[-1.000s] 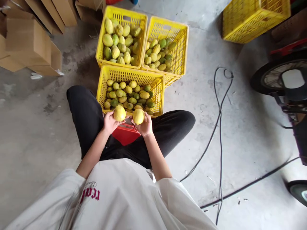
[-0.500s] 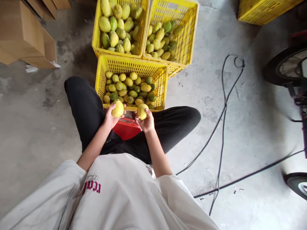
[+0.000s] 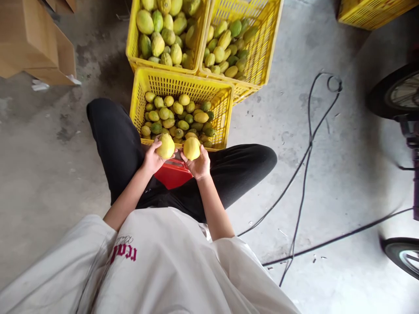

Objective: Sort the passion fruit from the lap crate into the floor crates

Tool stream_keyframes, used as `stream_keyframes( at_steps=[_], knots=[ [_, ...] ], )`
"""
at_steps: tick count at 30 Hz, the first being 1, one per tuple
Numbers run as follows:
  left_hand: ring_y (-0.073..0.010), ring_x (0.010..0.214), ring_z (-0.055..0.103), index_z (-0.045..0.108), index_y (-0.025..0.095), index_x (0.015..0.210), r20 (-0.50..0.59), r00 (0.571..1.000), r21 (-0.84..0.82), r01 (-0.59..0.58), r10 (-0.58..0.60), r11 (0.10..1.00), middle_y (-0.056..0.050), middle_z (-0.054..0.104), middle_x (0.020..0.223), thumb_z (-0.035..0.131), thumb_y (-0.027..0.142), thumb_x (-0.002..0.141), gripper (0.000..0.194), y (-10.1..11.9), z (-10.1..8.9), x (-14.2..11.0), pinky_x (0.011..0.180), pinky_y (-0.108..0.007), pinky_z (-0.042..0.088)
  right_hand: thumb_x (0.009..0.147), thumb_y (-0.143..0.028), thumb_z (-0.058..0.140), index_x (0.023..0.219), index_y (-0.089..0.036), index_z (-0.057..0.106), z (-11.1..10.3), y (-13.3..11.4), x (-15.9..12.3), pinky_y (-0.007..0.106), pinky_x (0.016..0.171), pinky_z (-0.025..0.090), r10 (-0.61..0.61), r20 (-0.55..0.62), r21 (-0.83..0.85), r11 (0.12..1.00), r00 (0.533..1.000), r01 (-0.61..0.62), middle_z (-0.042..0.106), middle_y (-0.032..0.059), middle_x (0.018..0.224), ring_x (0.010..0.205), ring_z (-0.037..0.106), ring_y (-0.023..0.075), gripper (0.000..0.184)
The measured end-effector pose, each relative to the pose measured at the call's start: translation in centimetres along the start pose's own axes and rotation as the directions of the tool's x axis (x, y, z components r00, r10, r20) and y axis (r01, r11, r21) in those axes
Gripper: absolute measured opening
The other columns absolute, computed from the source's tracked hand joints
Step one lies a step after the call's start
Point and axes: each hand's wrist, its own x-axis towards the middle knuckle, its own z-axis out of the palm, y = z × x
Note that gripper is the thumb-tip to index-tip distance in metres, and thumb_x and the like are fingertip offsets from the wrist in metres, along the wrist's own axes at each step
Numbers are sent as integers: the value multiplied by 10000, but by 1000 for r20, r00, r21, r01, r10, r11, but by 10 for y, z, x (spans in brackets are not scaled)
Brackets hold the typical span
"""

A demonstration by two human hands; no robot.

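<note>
My left hand is curled round a plump yellow lemon, thumb on its upper left side. A second lemon, also smooth and yellow, is in my right hand, its pointed end toward me. The two lemons are side by side with a small gap between them, above the near rim of the closest yellow crate. Inside that crate lie many yellow and green fruits. Below my hands, between my legs, part of a red plastic object shows.
Two more yellow crates, one at the back left and one at the back right, hold larger yellow-green fruits. Cardboard boxes stand at the left. A black cable loops over the concrete floor, near a wheeled vehicle at the right.
Both lemons are closer together, the left one having moved a little right. The right-hand lemon is turned, its pointed end now toward me. The view has shifted slightly.
</note>
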Motion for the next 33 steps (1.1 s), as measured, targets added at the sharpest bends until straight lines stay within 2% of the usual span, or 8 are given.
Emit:
stream_keyframes(
  at_steps=[4, 10, 16, 19, 22, 26, 29, 33],
  knots=[
    [-278, 1040, 842, 677, 290, 1154, 87, 996, 83, 20, -28, 996, -25, 780, 1093, 694, 258, 779, 376, -3, 0, -1, 782, -334, 666, 739, -519, 860, 1233, -297, 644, 1, 1, -1, 345, 667, 687, 6, 22, -26, 1000, 1000, -5, 748, 12, 940, 911, 788, 269, 583],
    [-347, 1265, 804, 718, 245, 1165, 167, 983, 88, 61, -75, 994, -88, 813, 1161, 688, 269, 826, 341, -5, -2, 1, 973, -423, 701, 745, -500, 826, 1242, -318, 615, 8, -2, -5, 485, 871, 725, 33, 108, -6, 999, 994, -32, 796, 23, 1084, 1130, 805, 338, 570],
    [-355, 1391, 743, 672, 259, 1210, 305, 949, 79, -110, 81, 991, -75, 809, 1281, 845, 339, 826, 428, -13, -20, 17, 1154, -501, 635, 783, -358, 665, 1185, -292, 664, 0, -4, -2, 536, 978, 705, 27, 66, 106, 994, 997, -34, 830, 45, 1085, 1216, 785, 346, 407],
    [-332, 1300, 779, 672, 278, 1208, 343, 932, 139, -171, 115, 975, -51, 807, 1205, 971, 357, 753, 550, -17, -29, 24, 1079, -446, 645, 750, -262, 677, 1155, -297, 673, -2, -1, 2, 514, 1025, 693, -4, 45, 106, 994, 999, -1, 833, 18, 1072, 1233, 787, 326, 407],
    [-279, 1149, 799, 700, 269, 1220, 347, 933, 195, -166, 90, 967, -34, 782, 1129, 1044, 398, 703, 634, -20, -33, 26, 929, -354, 641, 756, -254, 747, 1101, -295, 673, -3, 3, 5, 490, 1058, 683, -27, 12, 79, 997, 1000, 26, 821, -2, 1046, 1225, 791, 314, 355],
    [-226, 1010, 782, 716, 280, 1199, 347, 934, 194, -156, 81, 968, -15, 765, 1086, 1059, 411, 704, 616, -21, -30, 24, 841, -306, 627, 834, -383, 829, 1049, -263, 682, -2, 6, 9, 464, 1027, 698, 12, -34, 34, 999, 999, -11, 813, 32, 960, 1196, 795, 323, 287],
    [-246, 1004, 799, 700, 281, 1142, 304, 950, 154, -126, 74, 980, -19, 788, 1051, 1023, 445, 751, 533, -20, -28, 24, 874, -341, 652, 879, -422, 827, 1041, -252, 678, -3, 6, 10, 441, 984, 713, 32, -86, 43, 999, 996, -29, 788, 26, 891, 1101, 812, 304, 278],
    [-292, 1004, 825, 706, 241, 1052, 204, 979, 147, -47, 16, 988, -67, 817, 988, 845, 545, 900, 368, -22, -22, 26, 837, -375, 668, 870, -332, 804, 1000, -250, 672, -5, 6, 11, 407, 946, 724, 48, -159, 77, 996, 986, -36, 771, 2, 888, 905, 787, 230, 203]
  ],
)
